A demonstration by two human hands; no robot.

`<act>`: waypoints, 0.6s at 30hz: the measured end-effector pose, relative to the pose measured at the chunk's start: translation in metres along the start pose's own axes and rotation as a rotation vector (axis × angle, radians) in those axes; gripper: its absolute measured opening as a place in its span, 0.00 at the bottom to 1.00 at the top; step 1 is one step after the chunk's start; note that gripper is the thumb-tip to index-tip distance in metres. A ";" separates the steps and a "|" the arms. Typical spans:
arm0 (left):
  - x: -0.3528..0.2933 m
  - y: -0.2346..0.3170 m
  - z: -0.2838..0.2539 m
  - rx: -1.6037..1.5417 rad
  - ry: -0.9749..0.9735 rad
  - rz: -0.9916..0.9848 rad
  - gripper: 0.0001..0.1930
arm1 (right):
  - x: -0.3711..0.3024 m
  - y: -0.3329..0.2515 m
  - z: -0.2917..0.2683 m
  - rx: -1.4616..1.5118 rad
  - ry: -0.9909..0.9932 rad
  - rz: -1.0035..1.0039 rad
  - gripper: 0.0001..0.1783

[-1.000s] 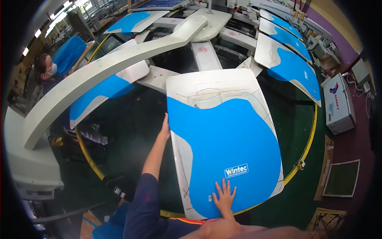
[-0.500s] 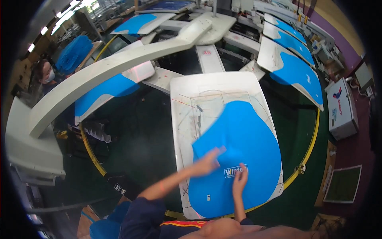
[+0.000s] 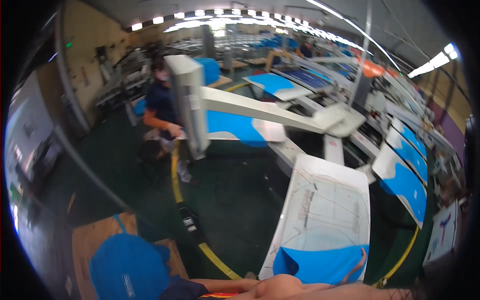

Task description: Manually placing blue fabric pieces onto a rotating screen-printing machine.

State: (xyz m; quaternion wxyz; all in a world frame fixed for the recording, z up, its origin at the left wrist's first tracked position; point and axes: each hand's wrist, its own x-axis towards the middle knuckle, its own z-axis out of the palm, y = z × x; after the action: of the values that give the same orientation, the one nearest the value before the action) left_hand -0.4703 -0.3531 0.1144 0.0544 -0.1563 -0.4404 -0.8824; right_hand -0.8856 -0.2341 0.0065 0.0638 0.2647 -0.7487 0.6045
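- Removal of the blue panel (image 3: 325, 262) from the white board (image 3: 330, 200) looks, in the head view, like the step in hand: the panel is bunched at the board's near end, just beside the right hand's fingers, with a darker fold at its left side.
- Next, the work would seem to call for a secure hold on both sides of the panel and a lift that keeps the loose fold from dragging on the board; this is a judgement only.
- Of the right hand (image 3: 359, 261), the fingers are slightly bent and lie against the panel's right edge. They touch it, but whether they grasp it or merely rest there cannot be told, since the thumb does not show clearly.
- The left hand is hidden at the lower edge; only the left forearm (image 3: 227, 285) shows, so nobody can tell whether those fingers are spread, clenched or gripping the panel.
- Beyond the right fingers, the board stretches away, with thin dark lines over its pale surface.
- Well to the left of these fingers, a blue pile (image 3: 127, 267) rests on a wooden table (image 3: 102, 225).
- Far off, ahead and to their left, a co-worker (image 3: 162, 102) stands beside the upright end of a white machine arm (image 3: 262, 109).
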 end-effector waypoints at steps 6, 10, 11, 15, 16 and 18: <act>-0.119 -0.028 0.084 -0.315 0.095 0.388 0.37 | 0.028 -0.098 0.035 0.249 0.171 -0.301 0.17; -0.152 -0.019 0.176 -0.278 0.263 0.733 0.37 | 0.016 -0.170 0.037 0.391 0.267 -0.440 0.17; -0.159 -0.014 0.192 -0.267 0.285 0.786 0.37 | 0.014 -0.190 0.041 0.429 0.282 -0.472 0.17; -0.190 -0.016 0.300 -0.116 0.466 0.979 0.38 | -0.054 -0.300 0.078 0.515 0.029 -0.666 0.16; -0.195 -0.016 0.328 -0.026 0.659 0.915 0.38 | -0.076 -0.329 0.083 0.464 0.019 -0.812 0.16; -0.213 -0.025 0.357 0.031 0.696 1.018 0.39 | -0.110 -0.367 0.111 0.595 -0.036 -0.884 0.16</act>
State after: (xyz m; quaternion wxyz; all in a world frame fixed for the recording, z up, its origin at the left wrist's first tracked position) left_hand -0.1934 -0.0630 0.2272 0.6117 -0.0492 -0.2797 -0.7384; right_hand -0.5928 -0.3501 0.2516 0.2219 0.5720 -0.3629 0.7013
